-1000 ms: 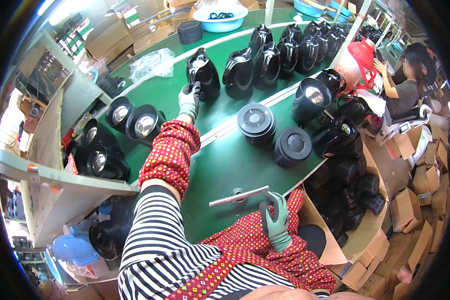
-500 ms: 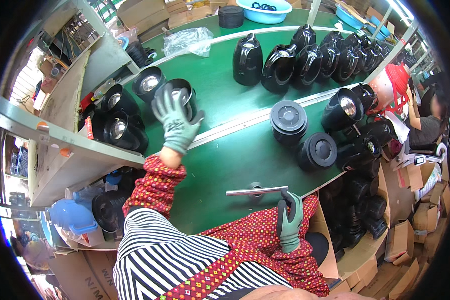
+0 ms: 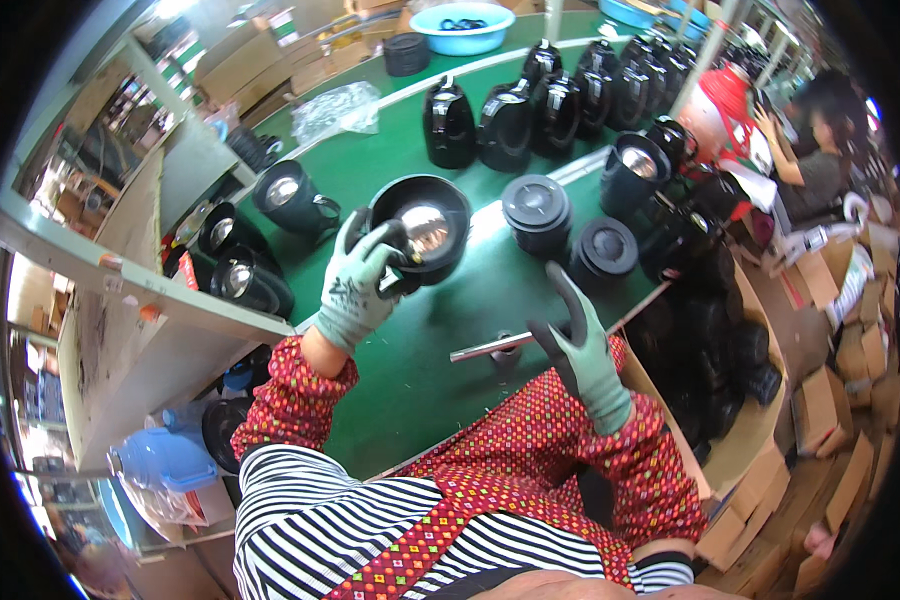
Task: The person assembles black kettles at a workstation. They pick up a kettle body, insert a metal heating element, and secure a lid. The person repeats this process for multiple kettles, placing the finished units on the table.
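A black jug [image 3: 452,215] with a shiny metallic bottom showing inside its round opening is up off the green bench, tilted toward me. My left hand [image 3: 350,295], in a grey-green glove, is closed round its handle side. My right hand [image 3: 588,362], gloved the same way with dark fingertips, is raised near the bench's front edge. Its thumb and fingers are apart and hold nothing. Just left of it, a metal crossbar [image 3: 478,349] stands on a short post. Beyond that hand are two stacks of round black lids [image 3: 537,200], [image 3: 608,247].
Another open black jug [image 3: 286,190] stands at the left, near more on a side shelf. Finished-looking black jugs [image 3: 450,125] line the far side. At right, a carton [image 3: 760,475] holds black parts. A person [image 3: 815,150] sits beyond a red-and-white container [image 3: 720,105].
My left hand has closed on the jug and brought it nearer and to the right, opening toward me. My right hand has risen from beside the crossbar, fingers spreading. The view has shifted.
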### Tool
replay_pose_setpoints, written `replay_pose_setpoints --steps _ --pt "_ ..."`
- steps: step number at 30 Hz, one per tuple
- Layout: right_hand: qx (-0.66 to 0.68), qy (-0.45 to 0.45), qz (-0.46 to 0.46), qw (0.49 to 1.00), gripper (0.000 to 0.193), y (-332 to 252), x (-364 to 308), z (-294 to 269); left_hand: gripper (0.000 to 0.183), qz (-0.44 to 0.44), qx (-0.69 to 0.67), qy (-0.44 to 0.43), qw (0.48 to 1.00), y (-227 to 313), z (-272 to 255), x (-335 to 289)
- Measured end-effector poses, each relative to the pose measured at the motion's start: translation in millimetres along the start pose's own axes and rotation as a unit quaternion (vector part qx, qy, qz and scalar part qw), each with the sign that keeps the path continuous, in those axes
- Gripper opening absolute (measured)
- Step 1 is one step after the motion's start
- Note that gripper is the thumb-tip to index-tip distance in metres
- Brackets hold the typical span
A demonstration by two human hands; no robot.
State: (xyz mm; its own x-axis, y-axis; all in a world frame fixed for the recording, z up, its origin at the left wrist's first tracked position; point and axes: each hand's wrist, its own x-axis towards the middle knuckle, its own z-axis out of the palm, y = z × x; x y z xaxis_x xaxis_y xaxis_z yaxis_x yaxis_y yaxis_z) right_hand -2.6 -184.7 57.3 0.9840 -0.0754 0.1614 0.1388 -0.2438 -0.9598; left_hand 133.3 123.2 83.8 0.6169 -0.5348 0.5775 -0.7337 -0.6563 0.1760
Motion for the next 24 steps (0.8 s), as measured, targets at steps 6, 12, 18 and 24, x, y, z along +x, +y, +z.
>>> replay_pose_setpoints --steps 6,12,18,24 --pt "0.249 -0.047 0.159 0.954 0.074 -15 5 -17 0.048 0.191 -0.064 -0.119 0.972 103 -20 25" --pt "0.438 -0.017 0.209 0.874 0.059 1 -74 -68 0.078 0.005 -0.366 -0.05 0.929 89 6 16" --pt "0.429 -0.042 0.206 0.878 0.066 31 -117 -82 0.118 -0.247 -0.732 -0.293 0.563 85 83 -30" --pt "0.472 -0.206 0.244 0.821 0.069 20 -75 -78 0.094 -0.288 -0.826 -0.233 0.425 128 78 -28"
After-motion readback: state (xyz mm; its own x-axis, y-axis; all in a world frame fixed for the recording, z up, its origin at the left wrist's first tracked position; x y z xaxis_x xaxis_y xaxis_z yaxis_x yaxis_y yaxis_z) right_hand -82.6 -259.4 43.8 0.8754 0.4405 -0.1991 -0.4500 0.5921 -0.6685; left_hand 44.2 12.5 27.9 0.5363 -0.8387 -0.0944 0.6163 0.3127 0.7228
